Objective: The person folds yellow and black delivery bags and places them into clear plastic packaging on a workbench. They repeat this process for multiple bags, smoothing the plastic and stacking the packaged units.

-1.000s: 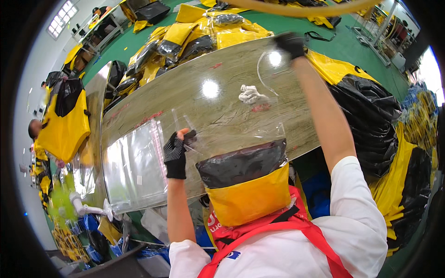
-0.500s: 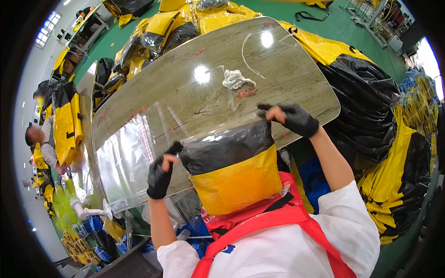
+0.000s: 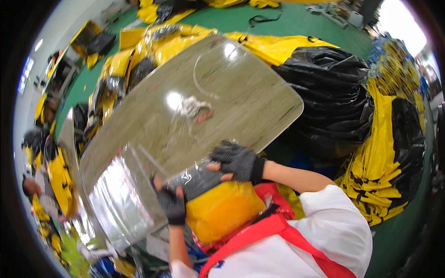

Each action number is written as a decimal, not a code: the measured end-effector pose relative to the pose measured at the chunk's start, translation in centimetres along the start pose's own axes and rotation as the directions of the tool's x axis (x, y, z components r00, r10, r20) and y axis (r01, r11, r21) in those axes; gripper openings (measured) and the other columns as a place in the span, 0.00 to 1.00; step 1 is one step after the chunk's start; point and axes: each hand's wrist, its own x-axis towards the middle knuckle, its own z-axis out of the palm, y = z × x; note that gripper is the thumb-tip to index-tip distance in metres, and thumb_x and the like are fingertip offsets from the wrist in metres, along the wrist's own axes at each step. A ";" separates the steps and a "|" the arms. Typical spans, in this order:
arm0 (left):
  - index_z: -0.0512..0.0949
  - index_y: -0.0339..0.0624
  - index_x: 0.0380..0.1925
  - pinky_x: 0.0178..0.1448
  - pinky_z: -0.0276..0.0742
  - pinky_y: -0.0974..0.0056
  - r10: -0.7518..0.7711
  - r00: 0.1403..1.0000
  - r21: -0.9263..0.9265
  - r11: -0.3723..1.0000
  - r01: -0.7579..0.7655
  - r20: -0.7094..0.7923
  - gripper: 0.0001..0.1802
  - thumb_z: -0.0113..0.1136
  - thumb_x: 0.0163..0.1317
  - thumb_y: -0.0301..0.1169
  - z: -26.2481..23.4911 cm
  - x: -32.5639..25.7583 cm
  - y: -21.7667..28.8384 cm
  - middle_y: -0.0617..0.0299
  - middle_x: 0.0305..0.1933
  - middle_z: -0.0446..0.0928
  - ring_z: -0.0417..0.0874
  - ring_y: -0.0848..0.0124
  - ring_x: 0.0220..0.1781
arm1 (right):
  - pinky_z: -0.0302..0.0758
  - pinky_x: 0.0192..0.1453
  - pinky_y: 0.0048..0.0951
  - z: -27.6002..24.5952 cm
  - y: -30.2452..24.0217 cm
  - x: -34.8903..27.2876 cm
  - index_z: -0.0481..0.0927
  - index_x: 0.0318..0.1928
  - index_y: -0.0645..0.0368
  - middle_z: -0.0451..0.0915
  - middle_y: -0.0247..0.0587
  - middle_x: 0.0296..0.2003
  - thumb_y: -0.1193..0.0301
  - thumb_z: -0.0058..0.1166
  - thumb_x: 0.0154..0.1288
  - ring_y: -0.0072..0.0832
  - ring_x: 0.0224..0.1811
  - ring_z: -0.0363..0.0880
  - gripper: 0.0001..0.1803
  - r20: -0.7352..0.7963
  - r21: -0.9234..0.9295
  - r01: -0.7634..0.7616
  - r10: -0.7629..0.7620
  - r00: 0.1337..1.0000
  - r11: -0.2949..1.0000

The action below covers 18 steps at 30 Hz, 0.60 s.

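A folded yellow-and-black package (image 3: 225, 211) in clear plastic leans against my red apron at the table's near edge. Its black end faces away from me. At its left edge is my left hand (image 3: 171, 204), in a dark fingerless glove, with thumb and forefinger apart. My right hand (image 3: 236, 162), gloved the same way, lies over the top right of the black part, fingers spread. The underside of the package is hidden.
Clear plastic bags (image 3: 118, 199) lie flat on the left of the wood-patterned table (image 3: 153, 111). A crumpled white cloth (image 3: 191, 107) rests farther back. Wrapped packages (image 3: 118, 65) pile up behind the table, and black-and-yellow sheeting (image 3: 324, 88) is heaped at right. Another person (image 3: 44, 197) is at far left.
My hands have left the raised top corners and come lower and closer together. The right hand now lies across the package's black top. The package has dropped slightly, and the view has turned right.
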 end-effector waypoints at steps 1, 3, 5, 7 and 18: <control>0.63 0.37 0.58 0.61 0.60 0.58 -0.131 0.989 -0.063 0.990 0.126 -0.068 0.35 0.60 0.51 0.39 0.6 -3.4 -1.4 0.47 0.57 0.67 0.67 0.55 0.57 | 0.62 0.58 0.46 -1.8 3.6 -0.9 0.73 0.49 0.54 0.74 0.47 0.46 0.62 0.56 0.51 0.45 0.51 0.70 0.23 -0.003 -0.134 -0.134 0.135 0.991 0.982; 0.61 0.37 0.59 0.56 0.65 0.60 -0.393 0.919 -0.272 0.882 0.385 0.026 0.39 0.62 0.51 0.46 1.3 -9.3 -3.2 0.50 0.54 0.71 0.71 0.60 0.53 | 0.69 0.41 0.43 -5.3 11.6 -2.9 0.76 0.35 0.57 0.75 0.46 0.30 0.70 0.50 0.51 0.43 0.35 0.73 0.09 -0.486 -0.305 -0.288 0.112 0.867 0.908; 0.67 0.35 0.56 0.53 0.69 0.62 -0.426 0.772 -0.472 0.617 0.630 0.472 0.39 0.65 0.50 0.50 0.5 -9.2 -2.6 0.51 0.51 0.74 0.75 0.62 0.50 | 0.68 0.47 0.42 -10.8 20.2 -5.2 0.76 0.38 0.61 0.76 0.49 0.36 0.73 0.46 0.53 0.44 0.40 0.73 0.11 -0.633 -0.430 -0.533 0.177 0.753 0.729; 0.74 0.35 0.46 0.48 0.72 0.64 -0.391 0.714 -0.464 0.561 0.686 0.581 0.31 0.67 0.49 0.46 -0.2 -6.4 -1.4 0.57 0.43 0.78 0.77 0.66 0.43 | 0.67 0.56 0.40 -14.8 28.0 -7.2 0.76 0.44 0.61 0.76 0.49 0.46 0.69 0.47 0.54 0.43 0.49 0.72 0.17 -0.615 -0.587 -0.695 0.330 0.716 0.415; 0.64 0.39 0.54 0.63 0.66 0.53 -0.396 0.844 -0.930 -0.092 0.356 0.362 0.35 0.37 0.63 0.59 -6.1 22.5 -3.0 0.43 0.57 0.68 0.71 0.52 0.58 | 0.71 0.49 0.41 -18.1 39.6 -7.0 0.79 0.38 0.59 0.79 0.51 0.39 0.54 0.44 0.61 0.46 0.44 0.76 0.21 -0.599 0.084 -0.952 0.778 0.189 0.296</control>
